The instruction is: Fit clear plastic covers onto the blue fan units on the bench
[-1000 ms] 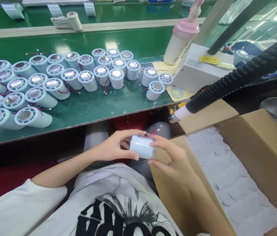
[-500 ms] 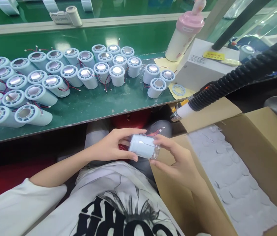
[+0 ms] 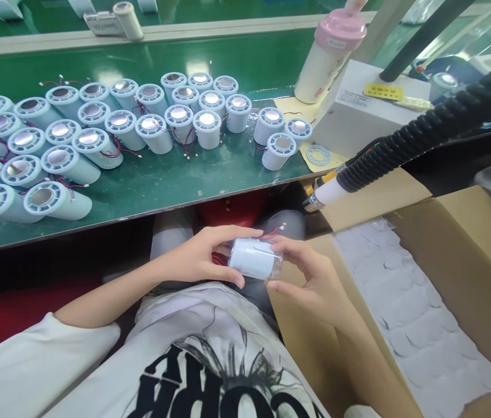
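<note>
Above my lap, a pale blue battery pack [image 3: 252,259] lies on its side between my hands, with clear plastic film sticking out past its right end. My left hand [image 3: 204,255] grips the left end, thumb below and fingers above. At the film end, my right hand [image 3: 310,273] pinches with its thumb and fingers. Red wires with a small white connector [image 3: 281,227] stand out above the pack, and more red wire shows by my left palm. Several similar pale blue battery packs [image 3: 69,165] with round metal tops and red-black leads stand on the green bench [image 3: 162,188].
To my right, an open cardboard box [image 3: 472,261] holds a white sheet with round bulges. A black corrugated hose [image 3: 423,130] with a white nozzle reaches over it. A pink-lidded bottle [image 3: 326,61], a white metal block [image 3: 367,110] and a pale blue ring [image 3: 318,155] are at the bench's right.
Both hands keep the same hold on the pack, which has hardly moved. The camera view has shifted slightly.
</note>
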`<state>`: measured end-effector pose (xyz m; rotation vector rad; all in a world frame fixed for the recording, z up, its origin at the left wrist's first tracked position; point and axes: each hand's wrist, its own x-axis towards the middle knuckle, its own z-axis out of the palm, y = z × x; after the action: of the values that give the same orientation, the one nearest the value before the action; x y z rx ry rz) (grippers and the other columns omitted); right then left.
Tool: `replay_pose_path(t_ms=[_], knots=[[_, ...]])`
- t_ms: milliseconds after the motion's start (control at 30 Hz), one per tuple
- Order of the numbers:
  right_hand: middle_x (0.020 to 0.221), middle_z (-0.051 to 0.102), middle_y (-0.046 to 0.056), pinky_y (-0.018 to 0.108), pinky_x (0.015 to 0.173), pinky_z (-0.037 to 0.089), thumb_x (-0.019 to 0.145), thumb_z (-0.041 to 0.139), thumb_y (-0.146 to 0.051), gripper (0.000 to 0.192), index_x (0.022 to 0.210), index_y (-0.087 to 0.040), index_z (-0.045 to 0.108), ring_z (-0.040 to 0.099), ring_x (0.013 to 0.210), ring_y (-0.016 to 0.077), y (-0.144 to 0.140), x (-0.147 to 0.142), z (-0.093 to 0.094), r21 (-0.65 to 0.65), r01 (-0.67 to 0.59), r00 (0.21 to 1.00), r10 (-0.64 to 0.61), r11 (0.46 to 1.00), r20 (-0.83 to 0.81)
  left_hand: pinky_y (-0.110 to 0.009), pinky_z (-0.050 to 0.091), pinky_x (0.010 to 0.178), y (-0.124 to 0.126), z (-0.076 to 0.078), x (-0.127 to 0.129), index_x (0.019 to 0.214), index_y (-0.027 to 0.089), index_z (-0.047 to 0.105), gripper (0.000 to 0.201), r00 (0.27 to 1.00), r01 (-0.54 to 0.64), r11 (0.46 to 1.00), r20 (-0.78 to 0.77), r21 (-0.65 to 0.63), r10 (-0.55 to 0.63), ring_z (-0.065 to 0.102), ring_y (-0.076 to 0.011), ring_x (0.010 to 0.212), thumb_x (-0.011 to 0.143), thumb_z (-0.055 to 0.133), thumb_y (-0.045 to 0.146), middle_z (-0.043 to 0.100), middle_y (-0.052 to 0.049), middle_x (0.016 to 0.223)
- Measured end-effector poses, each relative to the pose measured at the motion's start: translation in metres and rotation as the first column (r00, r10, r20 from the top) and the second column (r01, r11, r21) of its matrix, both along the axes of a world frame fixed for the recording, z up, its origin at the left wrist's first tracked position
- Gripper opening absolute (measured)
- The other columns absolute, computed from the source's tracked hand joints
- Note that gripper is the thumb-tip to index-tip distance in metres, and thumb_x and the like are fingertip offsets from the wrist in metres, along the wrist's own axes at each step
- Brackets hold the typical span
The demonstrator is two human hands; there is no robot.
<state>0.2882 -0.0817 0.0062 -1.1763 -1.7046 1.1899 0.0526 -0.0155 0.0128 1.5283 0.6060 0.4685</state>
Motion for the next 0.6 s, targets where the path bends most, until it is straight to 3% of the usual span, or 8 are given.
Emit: replay_pose_path(t_ms=[100, 333, 600], knots=[[0.124, 0.059, 0.006, 0.037, 0.099, 0.048, 0.076, 0.074, -0.021, 0.046, 0.117, -0.026, 0.052, 0.055, 0.118, 0.0238, -0.0006, -0.0004, -0.0001, -0.015, 0.002, 1.0, -0.002, 1.0, -0.009, -0.031, 0.052, 0.092, 0.0007, -0.0016, -0.0011, 0.136, 0.029, 0.047, 0.077, 1.0, 0.014, 0.999, 0.001, 0.042, -0.014, 0.058, -0.0234, 0.116, 0.066, 0.079, 0.018, 0.055, -0.009, 0.135], [0.118, 0.06, 0.002, 0.028, 0.093, 0.05, 0.079, 0.072, -0.021, 0.045, 0.118, -0.03, 0.052, 0.058, 0.11, 0.0176, 0.0016, -0.0039, 0.0024, -0.11, -0.032, 0.993, 0.019, 0.993, -0.12, -0.043, 0.036, 0.11, 0.0039, -0.0038, -0.005, 0.138, 0.028, 0.045, 0.086, 0.999, 0.049, 0.946, -0.009, 0.319, -0.048, 0.047, -0.0284, 0.129, 0.061, 0.083, 0.025, 0.051, -0.012, 0.14], [0.111, 0.061, 0.002, 0.026, 0.083, 0.052, 0.08, 0.071, -0.027, 0.035, 0.111, -0.027, 0.055, 0.059, 0.102, 0.0165, 0.0011, -0.0059, 0.0096, -0.345, -0.068, 0.959, -0.033, 0.936, -0.28, -0.042, 0.037, 0.11, 0.0033, -0.0035, -0.0055, 0.138, 0.028, 0.044, 0.084, 0.996, 0.07, 0.916, 0.019, 0.394, -0.084, 0.047, -0.027, 0.129, 0.063, 0.082, 0.022, 0.05, -0.011, 0.141]])
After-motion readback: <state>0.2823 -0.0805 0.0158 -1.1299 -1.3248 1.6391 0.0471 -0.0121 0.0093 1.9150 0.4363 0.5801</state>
